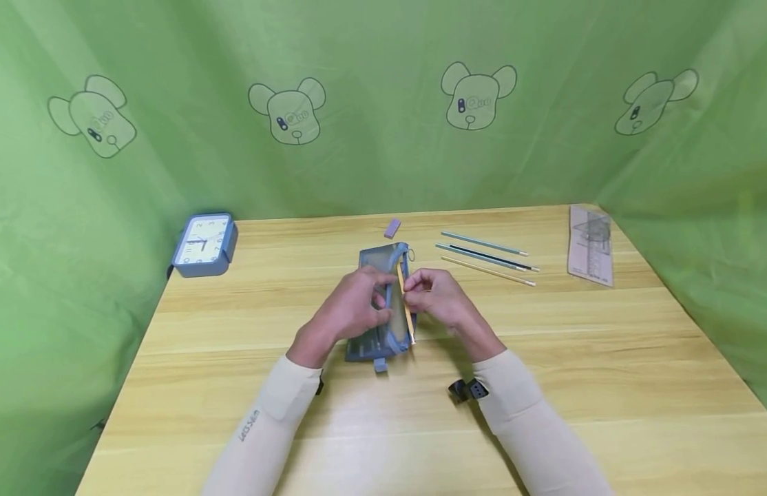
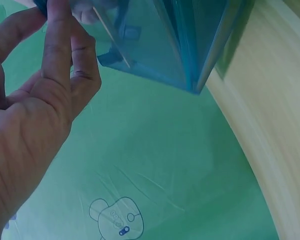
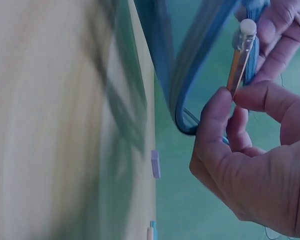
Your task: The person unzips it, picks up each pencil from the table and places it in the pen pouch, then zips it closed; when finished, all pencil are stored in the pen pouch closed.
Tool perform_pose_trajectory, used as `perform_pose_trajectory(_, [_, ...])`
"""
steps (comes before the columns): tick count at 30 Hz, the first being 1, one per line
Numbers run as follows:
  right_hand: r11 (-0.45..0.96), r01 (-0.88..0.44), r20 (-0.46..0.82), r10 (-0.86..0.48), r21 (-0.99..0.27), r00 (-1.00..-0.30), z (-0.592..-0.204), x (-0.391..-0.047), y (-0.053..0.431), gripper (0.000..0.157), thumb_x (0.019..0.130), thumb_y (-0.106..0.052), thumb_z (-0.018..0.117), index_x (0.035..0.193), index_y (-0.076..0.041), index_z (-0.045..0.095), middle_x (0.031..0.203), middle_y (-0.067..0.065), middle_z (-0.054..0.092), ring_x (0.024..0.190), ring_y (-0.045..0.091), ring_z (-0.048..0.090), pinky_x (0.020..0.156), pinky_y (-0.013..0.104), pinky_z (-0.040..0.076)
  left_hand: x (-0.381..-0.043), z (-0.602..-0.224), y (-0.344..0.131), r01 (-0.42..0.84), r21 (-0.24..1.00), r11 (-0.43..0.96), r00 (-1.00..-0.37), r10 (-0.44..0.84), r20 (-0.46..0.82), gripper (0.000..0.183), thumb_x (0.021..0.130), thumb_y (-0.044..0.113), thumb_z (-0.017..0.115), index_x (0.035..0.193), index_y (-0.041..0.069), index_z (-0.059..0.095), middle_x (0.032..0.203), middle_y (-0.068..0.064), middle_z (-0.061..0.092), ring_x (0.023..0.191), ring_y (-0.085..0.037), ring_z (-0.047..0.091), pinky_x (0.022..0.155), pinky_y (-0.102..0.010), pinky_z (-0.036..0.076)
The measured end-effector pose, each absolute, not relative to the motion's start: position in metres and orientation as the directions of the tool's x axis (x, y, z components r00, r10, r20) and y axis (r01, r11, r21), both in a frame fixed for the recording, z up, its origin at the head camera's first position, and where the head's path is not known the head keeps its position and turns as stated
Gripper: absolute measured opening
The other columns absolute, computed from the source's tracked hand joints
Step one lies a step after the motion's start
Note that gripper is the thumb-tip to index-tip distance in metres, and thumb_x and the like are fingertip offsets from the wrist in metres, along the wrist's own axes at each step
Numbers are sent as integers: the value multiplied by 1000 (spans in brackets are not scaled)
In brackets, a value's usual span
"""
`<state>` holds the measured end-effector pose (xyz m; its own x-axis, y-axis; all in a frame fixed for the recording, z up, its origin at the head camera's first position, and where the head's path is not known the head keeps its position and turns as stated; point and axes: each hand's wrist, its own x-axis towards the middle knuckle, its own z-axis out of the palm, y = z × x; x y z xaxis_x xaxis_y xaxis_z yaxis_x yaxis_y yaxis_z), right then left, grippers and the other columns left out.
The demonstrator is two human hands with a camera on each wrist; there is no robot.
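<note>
A blue mesh pencil case [image 1: 366,346] with a zip stands tilted in the middle of the table, its mouth spread toward the right. My left hand [image 1: 359,303] pinches the zip edge of the case. Between thumb and fingertips my right hand [image 1: 438,297] pinches a yellow-orange pencil [image 1: 410,322] along the open mouth. In the right wrist view the white eraser end of the pencil [image 3: 238,65] sticks up above the fingers. Through the see-through side of the case [image 2: 155,55], a thin stick shows in the left wrist view.
Several pencils [image 1: 482,242] lie right of the case. A purple eraser [image 1: 392,228] is behind it. A blue alarm clock [image 1: 204,246] stands at the table's far left corner, and a packet of clear rulers [image 1: 589,255] lies at the right. Green cloth [image 1: 383,165] hangs around the table.
</note>
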<state>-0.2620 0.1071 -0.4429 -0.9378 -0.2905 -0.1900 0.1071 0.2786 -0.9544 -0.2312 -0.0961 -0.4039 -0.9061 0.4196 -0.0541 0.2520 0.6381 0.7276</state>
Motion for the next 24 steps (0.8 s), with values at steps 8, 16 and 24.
perform_pose_trajectory(8, [218,90,-144,-248,-972,-958,-447,-260,95,7,98,3,70,100,2,64,91,1,62,81,10,66,78,25,66,-232,-405,-100,236,750,618,-921,388,-31,62,91,0,81,150,1,61,138,-20,62,102,-21,74,77,-23,63])
perform_pose_trajectory(16, [392,-30,-69,-236,-920,-969,-437,-270,121,11,101,-6,71,108,2,68,97,7,69,89,17,66,85,32,65,-234,-400,-112,184,779,599,-936,348,-47,64,90,0,81,150,1,60,141,-19,61,104,-22,74,79,-24,64])
perform_pose_trajectory(24, [771,-48,-106,-149,-636,-983,-442,-285,188,44,107,-23,61,145,0,58,154,28,55,143,49,52,121,65,43,-234,-397,-117,161,783,601,-935,346,-73,65,91,0,81,152,2,59,139,-16,61,102,-18,72,79,-25,63])
